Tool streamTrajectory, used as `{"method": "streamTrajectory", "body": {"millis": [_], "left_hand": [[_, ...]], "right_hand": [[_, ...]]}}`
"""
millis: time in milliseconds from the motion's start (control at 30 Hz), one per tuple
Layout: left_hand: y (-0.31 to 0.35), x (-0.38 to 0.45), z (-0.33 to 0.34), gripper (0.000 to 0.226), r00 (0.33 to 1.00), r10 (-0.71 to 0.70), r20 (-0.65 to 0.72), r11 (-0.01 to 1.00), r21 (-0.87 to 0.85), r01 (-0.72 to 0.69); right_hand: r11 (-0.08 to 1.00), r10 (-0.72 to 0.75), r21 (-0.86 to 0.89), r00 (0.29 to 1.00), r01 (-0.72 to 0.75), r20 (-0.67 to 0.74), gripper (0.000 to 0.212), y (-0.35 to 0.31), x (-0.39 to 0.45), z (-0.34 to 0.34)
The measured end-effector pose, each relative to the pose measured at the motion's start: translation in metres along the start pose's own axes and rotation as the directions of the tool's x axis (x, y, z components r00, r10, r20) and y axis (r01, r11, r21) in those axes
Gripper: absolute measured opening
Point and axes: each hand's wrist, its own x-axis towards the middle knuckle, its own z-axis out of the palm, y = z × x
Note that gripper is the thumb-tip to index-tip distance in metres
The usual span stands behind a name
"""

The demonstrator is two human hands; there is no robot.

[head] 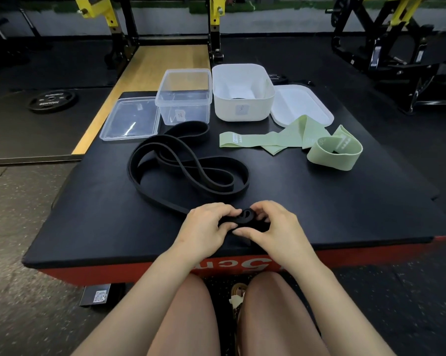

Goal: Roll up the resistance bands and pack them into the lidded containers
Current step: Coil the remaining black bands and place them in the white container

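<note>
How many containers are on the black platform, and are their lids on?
2, both open. The clear container stands at the back left with its clear lid lying to its left; the white container stands beside it, white lid to its right.

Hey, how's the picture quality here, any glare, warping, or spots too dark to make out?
Head view: wide-angle bending bows the platform edges; glare streaks the clear lid; the black band barely separates from the dark top; both hands, left hand and right hand, are evenly lit and sharp; the background racks look dim.

Gym, yellow-black rack [119, 19], weight plate [51, 99] on rubber floor [24, 206]
</note>
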Motion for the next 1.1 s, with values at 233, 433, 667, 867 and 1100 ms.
{"method": "streamTrajectory", "body": {"millis": [233, 433, 667, 867, 1100], "left_hand": [[-0.002, 0.008, -0.009, 0.022, 0.995, 0.080, 0.056, 0.993, 0.087, -0.085], [-0.006, 0.014, -0.014, 0.026, 0.979, 0.008, 0.204, 0.999, -0.032, -0.002], [-0.002, 0.002, -0.005, 0.020, 0.988, -0.094, 0.118, 0.994, -0.050, 0.100], [-0.008, 0.018, -0.021, 0.041, 0.966, -0.038, 0.257, 0.991, 0.136, 0.003], [-0.013, 0.017, -0.015, 0.049, 0.976, 0.014, 0.216, 0.963, 0.260, -0.071]], "right_hand": [[0.999, 0.023, -0.033, 0.998, -0.025, -0.053, 0.045, -0.009, 0.008, 0.006], [0.997, 0.021, 0.079, 1.000, -0.020, -0.012, 0.038, 0.000, 0.014, 0.001], [0.984, -0.167, 0.115, 0.946, 0.140, 0.277, 0.033, 0.010, 0.035, -0.017], [0.977, -0.175, 0.183, 0.905, 0.110, 0.388, 0.038, 0.014, 0.050, -0.024], [0.979, -0.180, 0.167, 0.875, 0.116, 0.450, 0.037, 0.016, 0.054, -0.024]]}}
